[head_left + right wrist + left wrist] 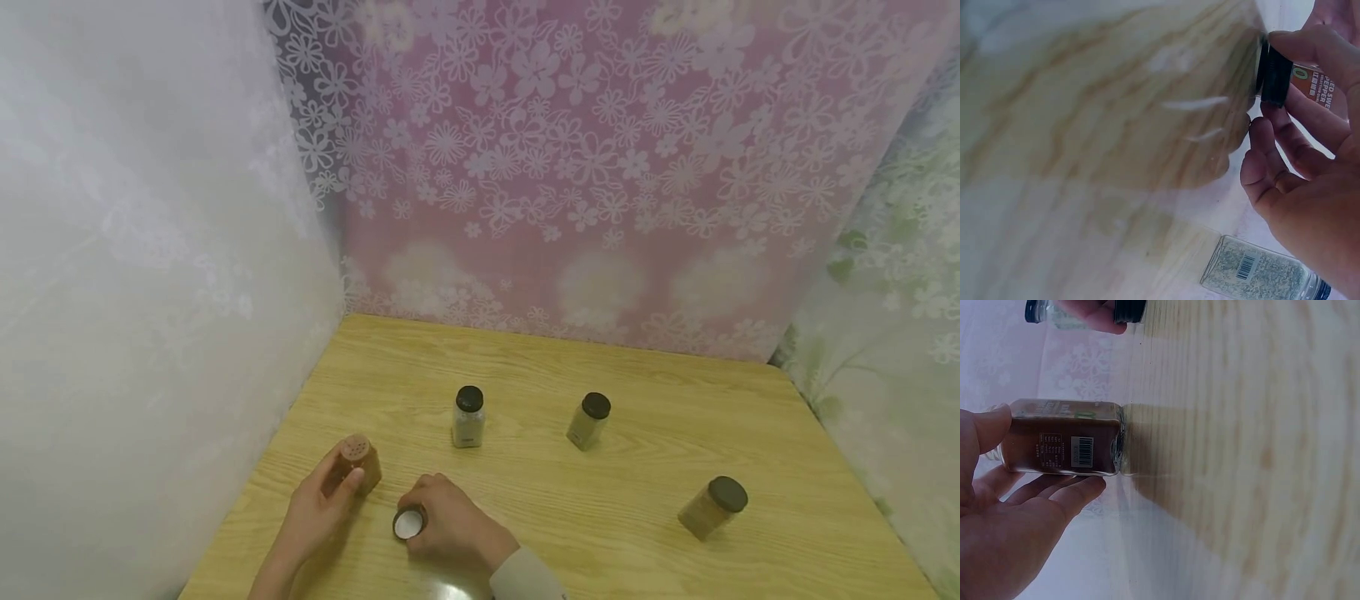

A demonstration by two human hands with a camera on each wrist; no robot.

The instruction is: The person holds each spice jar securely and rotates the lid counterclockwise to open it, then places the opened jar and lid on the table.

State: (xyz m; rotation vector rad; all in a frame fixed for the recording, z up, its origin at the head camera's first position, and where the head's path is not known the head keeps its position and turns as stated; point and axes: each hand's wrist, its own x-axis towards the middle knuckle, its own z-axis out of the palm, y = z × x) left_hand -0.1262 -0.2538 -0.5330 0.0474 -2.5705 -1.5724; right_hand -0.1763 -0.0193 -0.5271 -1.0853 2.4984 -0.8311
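My left hand (pixel 315 508) holds a glass spice jar (pixel 1072 437) of red-brown powder between thumb and fingers. The jar stands upright on the table, its cap off and its sifter top (pixel 356 447) full of small holes bare. To the right of it, my right hand (pixel 453 521) pinches a black screw cap (pixel 1277 75) by its rim, low over the table. The cap's white inner side (pixel 408 524) faces up. In the right wrist view, part of the jar's label (pixel 1317 87) shows behind the cap, with "PEPPER" printed on it.
Three capped spice jars stand on the wooden table (pixel 525 500): one with pale contents (pixel 468 427) behind the hands, a greenish one (pixel 585 427) farther right, and a brownish one (pixel 703 512) at the right. Flowered curtains (pixel 540 208) enclose the table's back and sides.
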